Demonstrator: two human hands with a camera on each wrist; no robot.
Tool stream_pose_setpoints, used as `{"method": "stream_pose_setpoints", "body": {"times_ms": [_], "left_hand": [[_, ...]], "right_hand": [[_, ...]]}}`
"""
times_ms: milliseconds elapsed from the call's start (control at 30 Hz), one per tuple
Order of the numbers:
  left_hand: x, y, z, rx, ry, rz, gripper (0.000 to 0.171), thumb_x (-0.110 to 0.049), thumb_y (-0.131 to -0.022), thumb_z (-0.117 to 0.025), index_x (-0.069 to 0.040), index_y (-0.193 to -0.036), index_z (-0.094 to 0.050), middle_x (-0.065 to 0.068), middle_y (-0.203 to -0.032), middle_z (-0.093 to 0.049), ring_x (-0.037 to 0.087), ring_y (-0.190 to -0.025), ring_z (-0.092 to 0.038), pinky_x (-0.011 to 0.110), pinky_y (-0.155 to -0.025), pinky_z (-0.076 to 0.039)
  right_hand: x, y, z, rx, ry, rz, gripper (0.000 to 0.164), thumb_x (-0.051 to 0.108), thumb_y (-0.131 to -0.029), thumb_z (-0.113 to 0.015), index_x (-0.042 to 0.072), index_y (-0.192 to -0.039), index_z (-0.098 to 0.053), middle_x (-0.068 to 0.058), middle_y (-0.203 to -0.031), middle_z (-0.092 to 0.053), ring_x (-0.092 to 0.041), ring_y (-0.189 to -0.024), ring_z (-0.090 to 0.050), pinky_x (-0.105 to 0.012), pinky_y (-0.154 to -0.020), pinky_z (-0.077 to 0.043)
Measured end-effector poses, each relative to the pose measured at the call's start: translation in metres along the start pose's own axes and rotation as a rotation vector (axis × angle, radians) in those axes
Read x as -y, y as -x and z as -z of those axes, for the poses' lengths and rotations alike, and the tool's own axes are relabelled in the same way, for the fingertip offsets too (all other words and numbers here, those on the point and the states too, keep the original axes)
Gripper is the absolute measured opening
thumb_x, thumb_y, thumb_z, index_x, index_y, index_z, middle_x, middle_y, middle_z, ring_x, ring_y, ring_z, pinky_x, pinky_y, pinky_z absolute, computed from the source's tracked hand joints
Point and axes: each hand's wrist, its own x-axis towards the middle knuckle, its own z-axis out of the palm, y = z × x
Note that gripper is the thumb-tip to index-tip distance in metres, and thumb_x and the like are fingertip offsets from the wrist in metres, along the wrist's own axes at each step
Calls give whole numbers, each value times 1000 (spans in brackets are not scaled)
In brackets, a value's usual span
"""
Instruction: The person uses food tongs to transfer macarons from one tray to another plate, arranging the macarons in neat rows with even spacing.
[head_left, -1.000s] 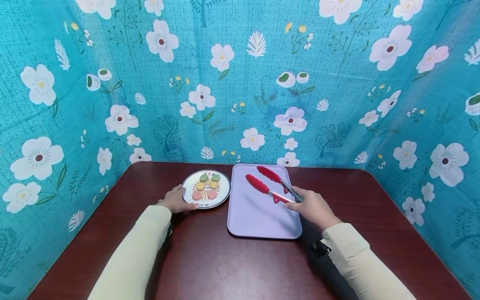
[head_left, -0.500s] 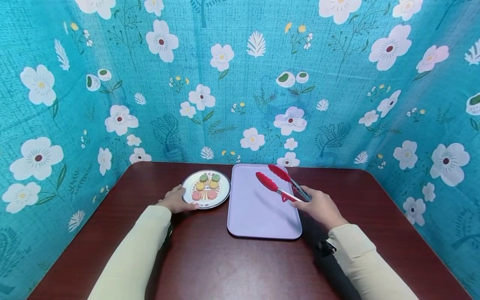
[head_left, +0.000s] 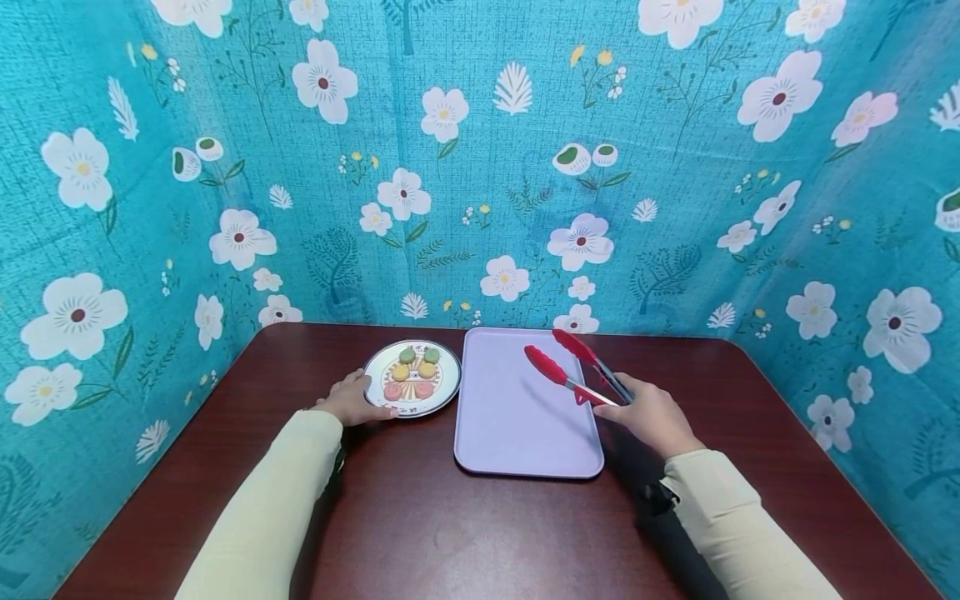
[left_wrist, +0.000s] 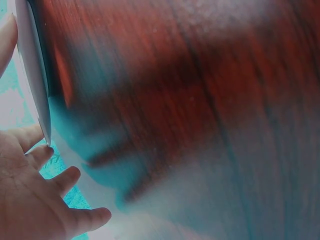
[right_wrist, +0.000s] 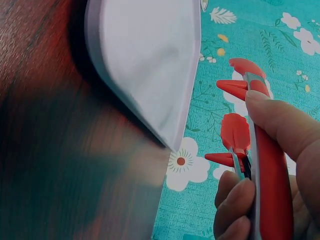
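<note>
At the left, a white plate (head_left: 447,379) with a dark rim bears several small round macarons (head_left: 402,372) in green, yellow and pink. My left hand (head_left: 352,402) holds the plate's near-left rim, its thumb along the front edge. In the left wrist view, the fingers (left_wrist: 64,181) are spread beside the plate's edge (left_wrist: 34,75). My right hand (head_left: 654,417) grips red-tipped metal tongs (head_left: 581,388) by their handles. Their two red heads stand apart over the right part of a lilac tray (head_left: 510,454). Nothing is between the heads.
The dark reddish-brown table (head_left: 442,533) extends in front of the plate and tray. A turquoise flowered curtain (head_left: 465,192) encloses the back and both sides. The tray stands just right of the plate.
My right hand has moved the tongs to the right, towards the tray's right edge. The left hand, plate, macarons and tray have stayed in place.
</note>
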Motion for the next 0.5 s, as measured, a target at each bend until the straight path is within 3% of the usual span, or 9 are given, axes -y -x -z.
{"method": "stream_pose_setpoints", "body": {"times_ms": [500], "left_hand": [[2, -2, 0, -5, 0, -4, 105, -55, -73, -74, -1, -150, -27, 24, -156, -18, 45, -137, -20, 74, -103, -18]], "right_hand": [[-21, 0, 6, -17, 46, -4, 79, 41, -81, -76, -3, -139, -45, -25, -118, -61, -36, -99, -57, -59, -81, -49]]}}
